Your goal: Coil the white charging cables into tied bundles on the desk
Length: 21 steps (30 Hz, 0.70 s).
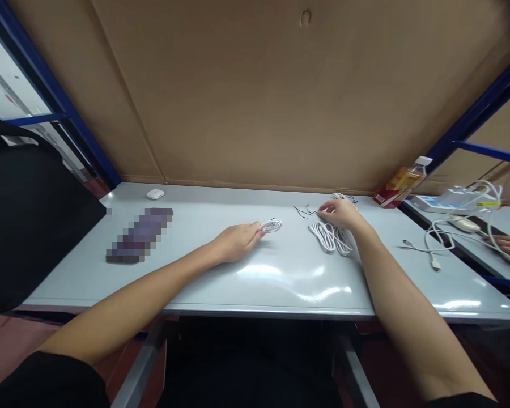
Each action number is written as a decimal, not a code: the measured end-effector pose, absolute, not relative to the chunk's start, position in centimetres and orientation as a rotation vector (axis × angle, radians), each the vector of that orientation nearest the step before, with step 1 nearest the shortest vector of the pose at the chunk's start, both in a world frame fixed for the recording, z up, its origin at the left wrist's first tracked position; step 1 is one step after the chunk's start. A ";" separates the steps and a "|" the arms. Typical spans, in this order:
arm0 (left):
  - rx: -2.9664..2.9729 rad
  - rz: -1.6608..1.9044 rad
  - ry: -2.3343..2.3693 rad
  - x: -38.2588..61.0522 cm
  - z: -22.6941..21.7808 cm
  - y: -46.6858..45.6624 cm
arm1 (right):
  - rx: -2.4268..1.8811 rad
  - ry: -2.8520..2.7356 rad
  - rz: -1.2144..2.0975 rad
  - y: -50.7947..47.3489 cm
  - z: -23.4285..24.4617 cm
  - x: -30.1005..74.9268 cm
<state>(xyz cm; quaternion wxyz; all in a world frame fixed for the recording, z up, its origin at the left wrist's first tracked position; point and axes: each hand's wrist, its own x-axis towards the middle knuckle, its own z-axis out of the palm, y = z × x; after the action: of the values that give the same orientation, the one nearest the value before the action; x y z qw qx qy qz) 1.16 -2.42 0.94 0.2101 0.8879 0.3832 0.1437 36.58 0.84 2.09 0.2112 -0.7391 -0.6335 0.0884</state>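
White cable [329,238], pale grey table [195,226]

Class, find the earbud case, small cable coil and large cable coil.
earbud case [155,194], head view, point on its lid
small cable coil [272,226], head view, point on its loops
large cable coil [328,238], head view, point on its loops

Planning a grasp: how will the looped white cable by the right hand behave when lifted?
Likely floppy: the white cable lies in loose, unbound loops, so it may sag and spill. Thin strands suggest it's light.

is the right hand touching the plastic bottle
No, the right hand is over the coiled white cable, apart from the plastic bottle lying at the far corner of the table.
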 end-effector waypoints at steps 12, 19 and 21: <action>2.370 0.343 1.257 1.3 2.1 -3.0 | -1.891 -1.614 0.454 -0.5 3.6 33.8; 2.344 0.388 1.351 1.3 1.5 -2.8 | -1.223 -1.663 0.988 -4.4 3.5 23.5; 2.329 0.438 1.353 1.3 1.4 -2.7 | -1.220 -1.694 0.961 -5.1 2.7 21.5</action>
<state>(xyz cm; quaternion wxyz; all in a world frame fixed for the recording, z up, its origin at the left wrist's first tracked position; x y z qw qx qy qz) 1.28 -2.71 1.38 0.2050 0.8353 0.4853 0.1573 21.50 -5.10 2.74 0.4094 -0.4842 -0.6727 0.3814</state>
